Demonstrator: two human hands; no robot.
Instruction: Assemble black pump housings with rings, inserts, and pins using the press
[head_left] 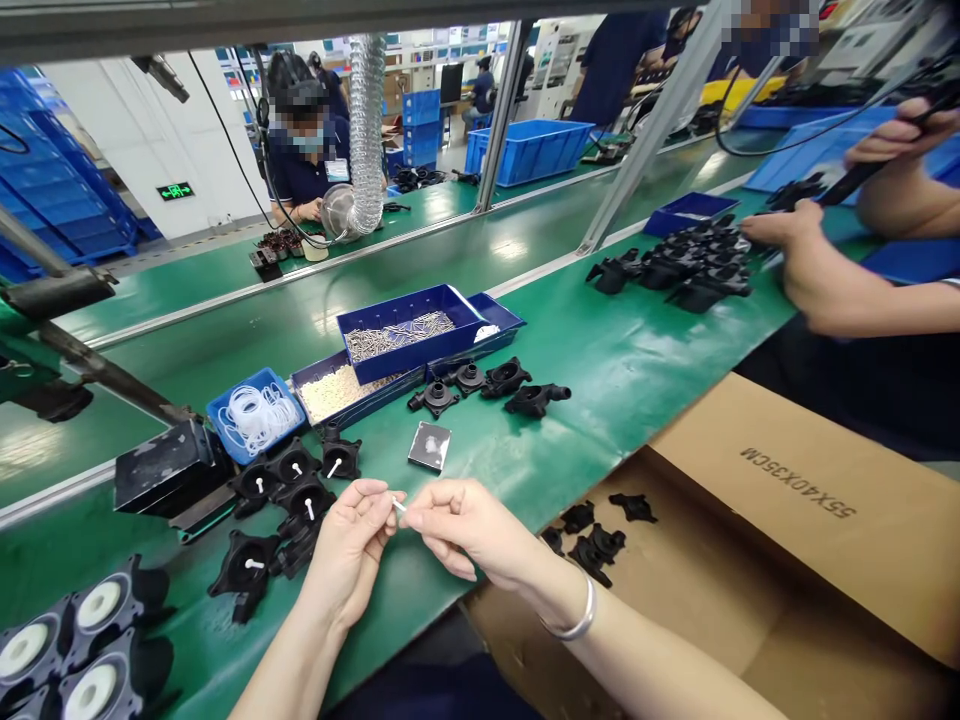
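Observation:
A small white pin point(399, 506) is pinched between my two hands, above the green bench. My left hand point(358, 540) is closed on its left end, and my right hand point(457, 520) has finger and thumb on its right end. Just left of my left hand stand several black housings point(246, 562), some with a white pin upright or leaning inside. A small square block point(430, 446) with a worn top lies beyond my fingers. Farther back are a few black housings point(534, 399) without visible pins.
Blue trays hold metal pins point(401, 335), cream pieces point(341, 390) and white rings point(259, 415). Black housings with white discs point(97, 603) sit at lower left. A cardboard box point(810, 500) stands below the bench edge. At right, a co-worker's hands point(795, 235) work beside piled black parts point(697, 265).

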